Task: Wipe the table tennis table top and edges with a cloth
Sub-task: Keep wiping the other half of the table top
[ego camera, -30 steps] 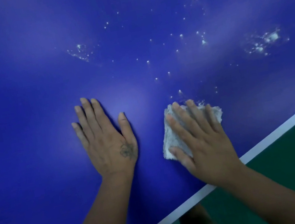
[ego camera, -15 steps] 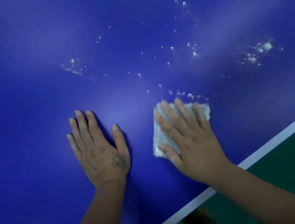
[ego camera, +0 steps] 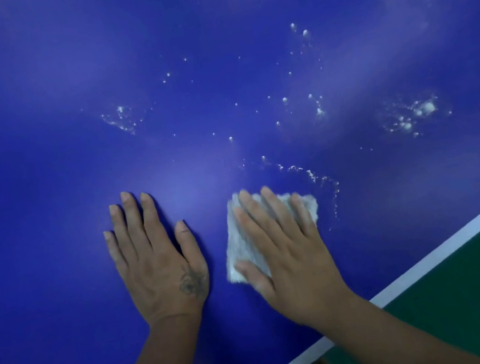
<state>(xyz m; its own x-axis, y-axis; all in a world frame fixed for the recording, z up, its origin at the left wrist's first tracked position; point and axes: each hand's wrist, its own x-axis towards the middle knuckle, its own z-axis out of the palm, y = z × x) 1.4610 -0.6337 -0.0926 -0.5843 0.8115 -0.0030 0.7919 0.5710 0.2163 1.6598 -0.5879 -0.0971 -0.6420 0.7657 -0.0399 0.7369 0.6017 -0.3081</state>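
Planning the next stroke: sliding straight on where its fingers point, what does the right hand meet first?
Probably the curved trail of white droplets on the blue table top, beyond the crumpled white cloth.

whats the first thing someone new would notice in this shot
Two bare hands lie flat near the lower middle of a blue table top: the left hand rests on the bare surface, the right hand presses a pale cloth beside it. Above and right of the cloth, white droplets speckle the blue.
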